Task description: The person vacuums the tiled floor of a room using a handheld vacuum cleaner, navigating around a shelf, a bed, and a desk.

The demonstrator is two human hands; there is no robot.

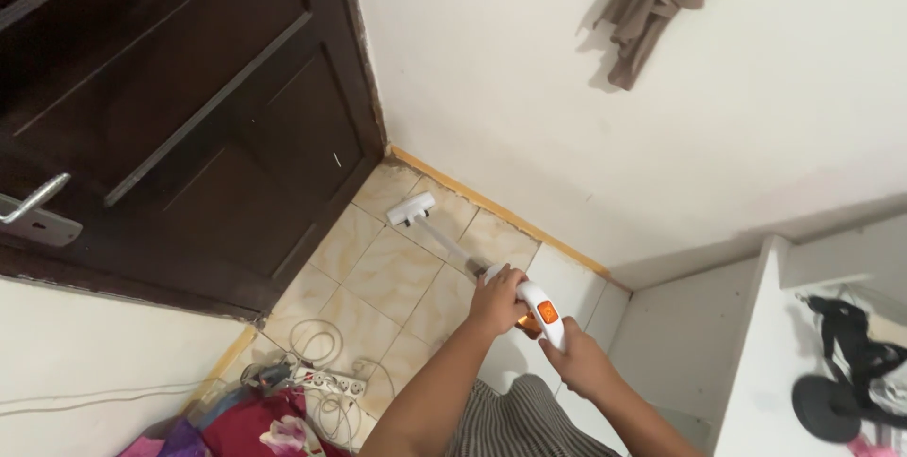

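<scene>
The floor (383, 273) has shiny tan tiles. The white vacuum head (412, 208) sits flat on it, far back near the wall. Closer, on the left, white cords (316, 339) lie in loops next to a white power strip (333, 384) (with plugs in it). A red flowery cloth (260, 424) lies nearest

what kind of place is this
Probably a small room in a home: a dark wooden door, beige floor tiles, a power strip with cords, and both hands on a white stick vacuum.
</scene>
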